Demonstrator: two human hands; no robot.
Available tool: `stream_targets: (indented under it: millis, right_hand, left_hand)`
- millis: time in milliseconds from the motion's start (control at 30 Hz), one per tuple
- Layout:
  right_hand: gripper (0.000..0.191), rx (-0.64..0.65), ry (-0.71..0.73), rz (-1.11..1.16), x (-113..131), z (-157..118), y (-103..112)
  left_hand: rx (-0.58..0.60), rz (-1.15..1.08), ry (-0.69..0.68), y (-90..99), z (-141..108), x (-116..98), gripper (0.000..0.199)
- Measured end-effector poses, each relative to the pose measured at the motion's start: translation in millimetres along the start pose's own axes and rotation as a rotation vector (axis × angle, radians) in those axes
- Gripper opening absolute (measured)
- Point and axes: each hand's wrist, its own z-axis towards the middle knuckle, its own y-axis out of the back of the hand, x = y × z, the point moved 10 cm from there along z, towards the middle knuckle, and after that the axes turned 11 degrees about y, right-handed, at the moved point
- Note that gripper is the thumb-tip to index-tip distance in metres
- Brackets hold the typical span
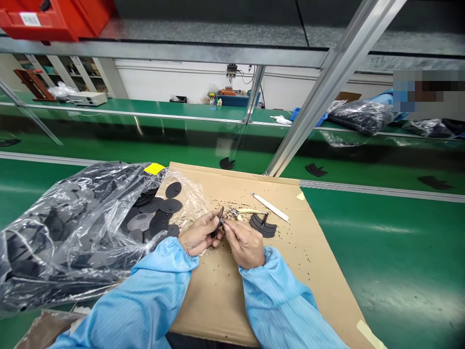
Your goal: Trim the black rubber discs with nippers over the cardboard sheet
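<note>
My left hand (202, 233) holds a thin black disc (218, 224) tilted nearly edge-on between thumb and fingers. Against the disc's right face, my right hand (244, 241) pinches something small and dark at its fingertips, too small to name. Just beyond the hands lie pliers with pale yellow handles (250, 211), their jaws pointing left. Black curved pieces (263, 226) rest to the right of my right hand. Farther back is a flat white strip (271, 207). Loose black discs (170, 206) spill from a clear plastic bag (90, 218) on the left.
A cardboard sheet (218, 310) covers the green bench, strewn with tiny dark bits. Black curved parts (227, 163) lie on the green surface behind. A metal post (319, 97) rises at the back right; a red bin (54, 22) sits upper left. Another person's blue sleeve (385, 98) shows far right.
</note>
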Motion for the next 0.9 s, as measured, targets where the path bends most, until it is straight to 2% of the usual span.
stream_targets:
  millis: [100, 200, 300, 367, 433, 500, 533, 567, 633, 700, 767, 800, 833, 900]
  right_hand:
    - [0.023, -0.017, -0.053, 0.041, -7.1, -1.9, -3.2]
    - [0.025, -0.036, -0.083, 0.076, -18.2, -4.4, -4.8]
    - [0.024, -0.124, -0.129, 0.03, -33.8, -8.5, 3.4]
    - [0.024, -0.167, -0.156, -0.011, -42.1, -11.9, 7.8]
    - [0.023, -0.164, -0.153, -0.022, -45.6, -13.8, 6.5]
    - [0.023, -0.143, -0.131, -0.025, -45.4, -14.8, 2.6]
    - [0.023, -0.13, -0.123, -0.029, -44.8, -15.3, 0.4]
    - [0.023, -0.118, -0.115, -0.036, -43.9, -15.7, -1.6]
    - [0.024, -0.1, -0.1, -0.048, -41.1, -15.9, -5.0]
    - [0.025, -0.086, -0.099, -0.049, -38.6, -15.7, -7.7]
    - [0.025, -0.061, -0.097, -0.048, -35.9, -14.8, -11.2]
    - [0.026, -0.043, -0.094, -0.048, -34.6, -14.3, -13.5]
    - [0.027, -0.023, -0.089, -0.047, -33.4, -13.7, -15.9]
    - [0.028, 0.007, -0.081, -0.041, -32.2, -13.1, -20.1]
  left_hand:
    - [-0.052, 0.012, -0.011, 6.3, 1.0, -2.4, 0.064]
    - [-0.161, -0.038, -0.05, 13.8, -4.0, -7.6, 0.061]
    - [-0.321, -0.101, -0.133, 22.3, -18.7, -17.0, 0.06]
    - [-0.454, -0.062, -0.183, 29.9, -31.0, -29.7, 0.06]
    - [-0.579, 0.079, -0.27, 37.4, -42.7, -60.4, 0.057]
    - [-0.716, 0.347, -0.401, 43.6, -53.5, -112.5, 0.05]
    - [-0.799, 0.54, -0.461, 45.1, -57.7, -143.7, 0.046]
    - [-0.959, 0.762, -0.518, 48.4, -65.1, -177.3, 0.041]
    - [-1.221, 1.313, -0.586, 41.7, -66.6, -238.1, 0.037]
    - [-1.392, 1.692, -0.564, 40.6, -53.1, -278.9, 0.047]
    - [-1.539, 1.839, -0.542, 43.8, -36.1, -300.7, 0.064]
    - [-1.567, 1.85, -0.523, 46.0, -23.6, -303.2, 0.066]
    - [-1.542, 1.841, -0.491, 48.3, -6.6, -299.6, 0.063]
    - [-1.385, 1.804, -0.396, 51.0, 38.1, -278.2, 0.047]
